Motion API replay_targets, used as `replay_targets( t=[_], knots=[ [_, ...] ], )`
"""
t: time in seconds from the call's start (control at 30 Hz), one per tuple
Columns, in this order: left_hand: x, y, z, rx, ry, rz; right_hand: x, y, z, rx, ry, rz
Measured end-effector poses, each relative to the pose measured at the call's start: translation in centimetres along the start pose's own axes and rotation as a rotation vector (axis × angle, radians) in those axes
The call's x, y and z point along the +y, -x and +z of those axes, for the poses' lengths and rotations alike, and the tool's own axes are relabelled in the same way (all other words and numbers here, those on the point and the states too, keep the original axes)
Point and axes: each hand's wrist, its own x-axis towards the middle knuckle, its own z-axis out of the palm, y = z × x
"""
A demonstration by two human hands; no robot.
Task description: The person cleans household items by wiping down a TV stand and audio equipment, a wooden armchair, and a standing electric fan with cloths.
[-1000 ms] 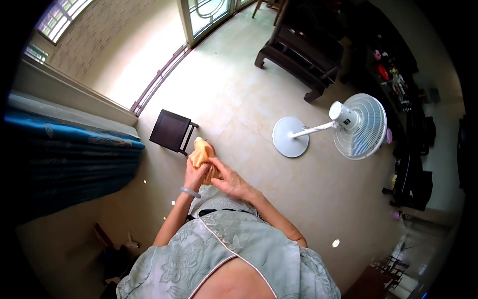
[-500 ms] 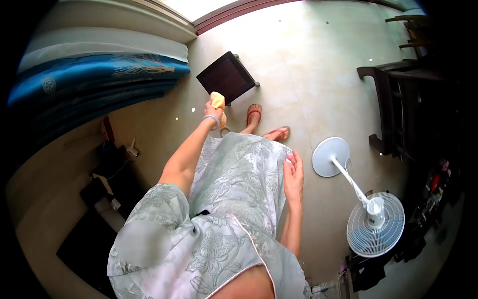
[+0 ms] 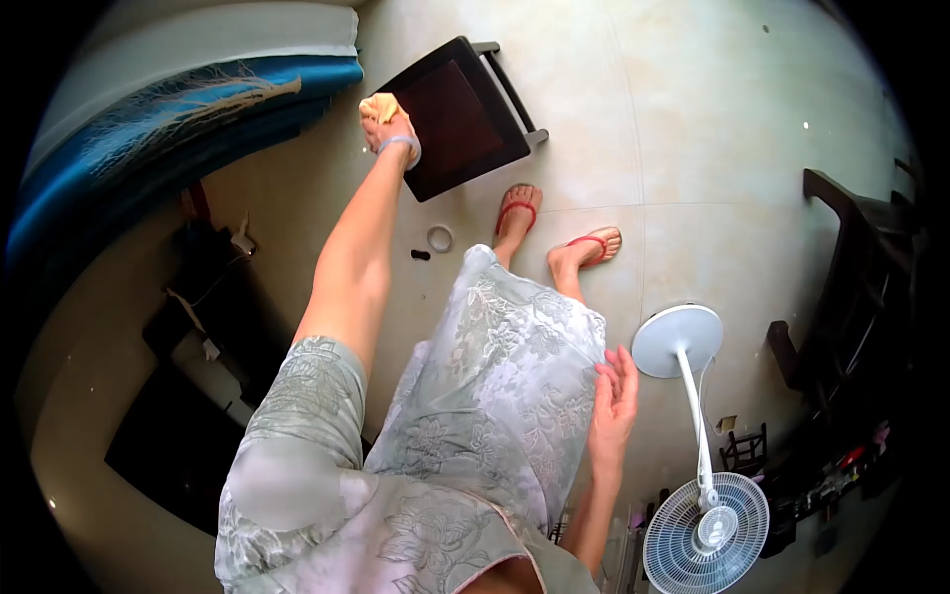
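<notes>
Head view: a crumpled orange-yellow cloth (image 3: 381,105) is bunched in the left hand (image 3: 390,131), whose fingers grasp it by the left-hand corner of a dark brown, square-topped stool (image 3: 460,114); whether the cloth touches the stool's top I cannot tell. So near the edge, it could slide off the side, or drop if the fingers slackened. Hard pressure on that corner might tip or shift the stool, since no second hand steadies it. The right hand (image 3: 616,401) hangs loosely beside the grey-green patterned dress (image 3: 495,366), fingers extended, grasping nothing. Near the feet in red-strapped sandals (image 3: 517,210), a pale round ring (image 3: 449,244) lies on the light tiled floor (image 3: 693,148); stepping on it could cause a stumble. Farther right, a careless sidestep could knock the white pedestal fan (image 3: 697,426).
</notes>
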Motion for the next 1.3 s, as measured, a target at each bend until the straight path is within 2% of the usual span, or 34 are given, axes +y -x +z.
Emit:
replay_targets(
  t=[0.03,0.07,0.1,0.13,0.17,0.2,0.23,0.3,0.4,0.43,0.53,0.6,0.63,0.7,0.73,0.77,0.8,0.87,0.93,1.0,1.07,1.13,1.2,1.27,1.3],
  knots=[
    [0.8,-0.3,1.9,0.177,-0.083,-0.001,0.2,-0.5,-0.2,0.008,0.017,0.012],
    [0.8,-0.8,4.1,0.388,-0.139,0.170,0.4,-1.0,-0.3,0.016,0.032,0.021],
    [4.2,1.7,0.9,0.153,-0.071,0.265,0.7,-1.5,-0.3,0.016,0.041,0.025],
    [5.6,2.3,1.0,0.091,-0.063,0.463,0.8,-1.9,-0.2,0.005,0.045,0.029],
    [6.2,3.2,2.2,0.123,-0.076,0.666,0.8,-2.3,-0.1,-0.001,0.055,0.030],
    [7.4,4.4,2.3,0.071,-0.120,0.929,0.9,-2.6,0.1,-0.005,0.063,0.032],
    [8.0,6.0,2.1,-0.067,-0.021,1.107,0.8,-2.9,0.3,-0.013,0.064,0.041],
    [6.7,9.4,1.1,-0.175,-0.005,1.248,0.4,-3.4,0.6,-0.035,0.028,0.033],
    [0.3,12.4,-0.8,-0.329,-0.145,1.424,-0.6,-3.7,0.7,-0.055,0.025,0.003],
    [-1.6,12.7,-2.8,-0.510,-0.189,1.469,-0.7,-3.7,0.7,-0.054,0.022,0.004],
    [-5.7,9.2,-5.8,-0.569,-0.270,1.697,-0.8,-3.7,0.2,-0.043,0.018,-0.012],
    [-8.4,3.3,-4.3,-0.587,-0.243,1.538,-0.9,-3.6,-0.3,-0.015,0.034,-0.008],
    [-8.6,0.9,-4.3,-0.539,-0.102,1.289,-0.6,-3.6,-0.6,-0.010,0.034,-0.002],
    [-6.9,-0.6,-4.2,-0.280,-0.089,0.921,0.3,-3.9,-1.0,0.014,0.034,0.008],
    [-5.8,-0.9,-4.1,-0.076,-0.207,0.799,0.6,-4.0,-1.1,0.010,0.031,0.017],
    [-5.2,-1.7,-2.8,-0.121,-0.135,0.708,0.9,-4.2,-1.1,0.013,0.028,0.034],
    [-4.8,-0.2,-2.3,-0.076,-0.186,0.714,1.0,-4.4,-1.0,0.016,0.025,0.044],
    [-2.9,6.8,-2.8,-0.100,-0.291,0.555,1.5,-4.5,-0.4,0.005,0.015,0.011],
    [-6.5,11.4,-0.9,-0.212,-0.179,0.722,0.9,-4.2,-0.4,0.033,0.009,-0.032],
    [-7.6,17.1,-0.9,-0.376,-0.189,0.863,-0.7,-3.6,-0.3,-0.037,0.196,-0.168],
    [-5.6,21.1,-3.1,-0.900,-0.054,0.826,-1.9,-2.5,-0.8,0.002,0.200,-0.235],
    [-2.8,26.8,-7.1,-1.018,0.002,1.069,-2.9,-1.5,-1.3,0.041,0.195,-0.304],
    [-0.8,31.8,-10.7,-1.136,0.079,1.124,-3.1,-0.1,-2.7,0.187,0.302,-0.390],
    [4.4,36.6,-16.1,-1.510,0.073,1.009,-2.6,0.6,-4.0,0.346,0.221,-0.367],
    [4.8,38.1,-17.8,-1.598,0.151,0.965,-2.6,1.1,-4.7,0.394,0.173,-0.431]
  ],
)
